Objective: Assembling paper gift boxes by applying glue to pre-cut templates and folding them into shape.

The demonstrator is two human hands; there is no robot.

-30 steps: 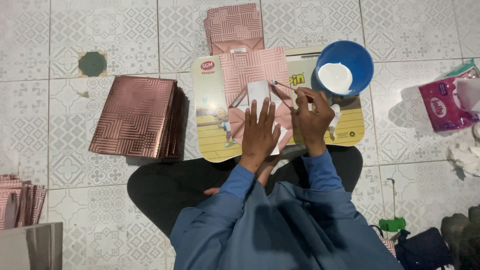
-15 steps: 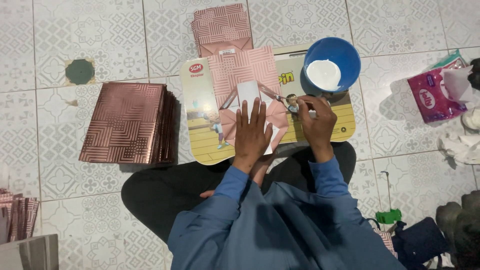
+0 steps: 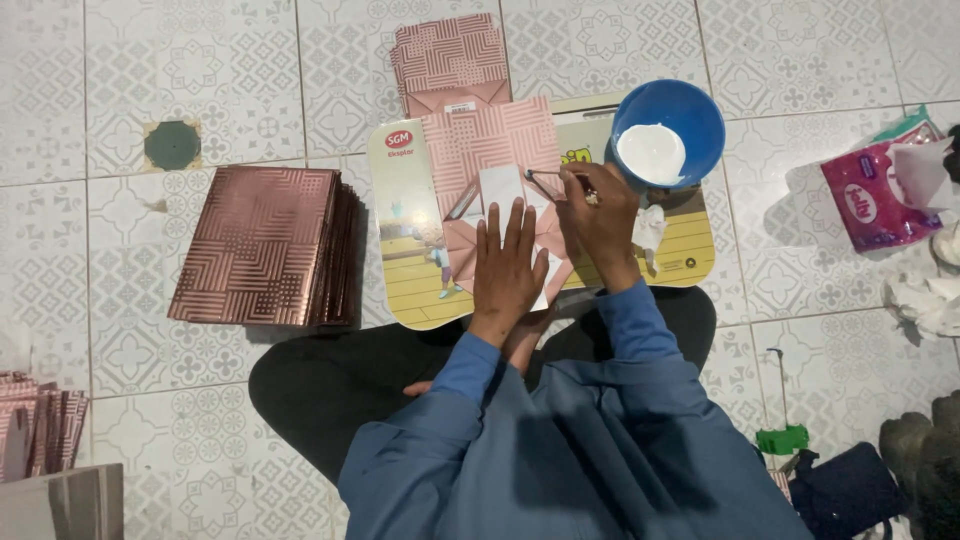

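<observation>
I sit cross-legged on a tiled floor with a yellow picture board [image 3: 690, 250] in front of me. A pink patterned paper bag [image 3: 490, 140] lies flat on it with its bottom flaps folded out and a white insert [image 3: 500, 185] showing. My left hand [image 3: 507, 262] presses flat on the lower flaps. My right hand [image 3: 600, 220] grips a thin brush [image 3: 545, 175] whose tip touches the bag's right flap. A blue bowl [image 3: 668, 125] of white glue stands at the board's far right corner.
A stack of flat pink patterned bags [image 3: 262, 245] lies to the left. Another bag [image 3: 450, 60] lies beyond the board. A pink tissue pack [image 3: 870, 195] and crumpled tissues [image 3: 925, 300] are at the right. More bags [image 3: 40, 420] stand at the lower left.
My right hand has moved left from near the bowl, bringing the brush onto the bag's flap. My left hand stays pressed on the bag.
</observation>
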